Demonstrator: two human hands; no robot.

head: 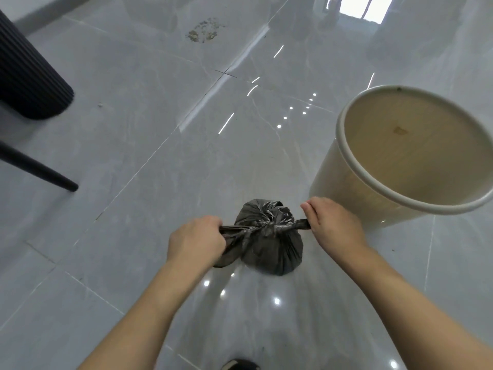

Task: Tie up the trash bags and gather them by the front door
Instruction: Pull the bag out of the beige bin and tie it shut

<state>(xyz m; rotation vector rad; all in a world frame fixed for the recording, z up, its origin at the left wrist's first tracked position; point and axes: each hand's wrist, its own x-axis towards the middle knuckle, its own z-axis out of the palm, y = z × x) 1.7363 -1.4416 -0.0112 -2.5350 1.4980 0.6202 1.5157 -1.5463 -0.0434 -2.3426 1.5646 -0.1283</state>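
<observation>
A small black trash bag (269, 249) hangs just above the glossy grey floor, low in the middle of the view. Its neck is twisted into a knot at the top. My left hand (196, 240) is closed on the left tail of the bag's neck. My right hand (332, 224) pinches the right tail. The two tails are stretched taut sideways between my hands.
A cream round bin (346, 166) with nothing inside stands at the right, close to my right hand. A black ribbed pedestal (29, 76) and a black slanted leg (45, 173) are at the left. A patch of crumbs (204, 30) lies far ahead. A shoe tip (240, 365) shows at the bottom.
</observation>
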